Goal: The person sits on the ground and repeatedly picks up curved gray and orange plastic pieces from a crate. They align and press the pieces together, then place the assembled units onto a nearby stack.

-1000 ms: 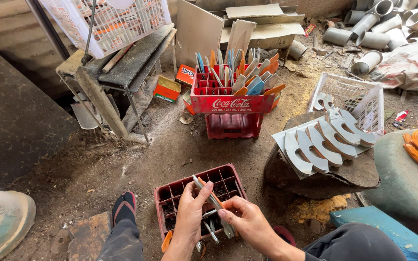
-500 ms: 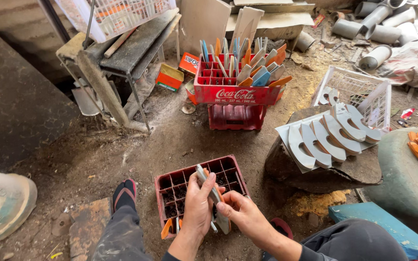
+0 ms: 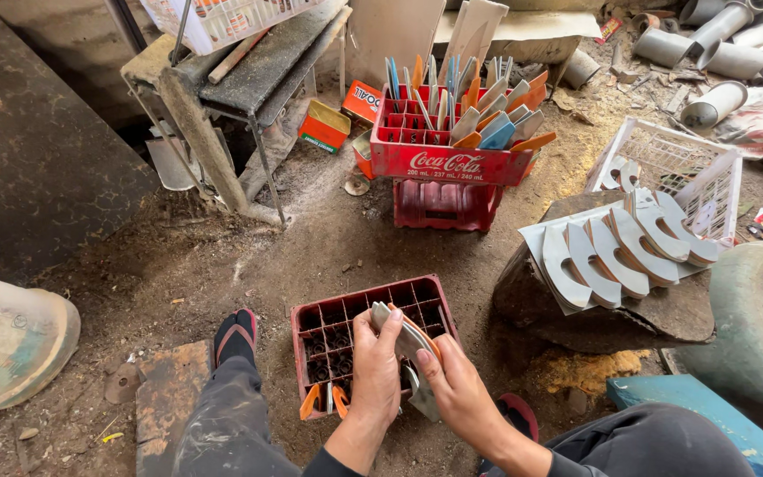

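Both hands (image 3: 417, 371) around curved blades (image 3: 406, 340) over crate (image 3: 311, 318)

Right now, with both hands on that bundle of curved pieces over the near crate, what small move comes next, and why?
Probably lower the bundle of flat curved grey pieces into an empty cell of the near red plastic divided crate. Left hand and right hand already hold it upright over open cells, and two orange pieces stand slotted nearby.

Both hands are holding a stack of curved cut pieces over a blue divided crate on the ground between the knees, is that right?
Not quite: the divided crate is red, not blue. The head view shows the left hand and right hand together holding the stack of curved cut pieces over it, on the ground between the knees.
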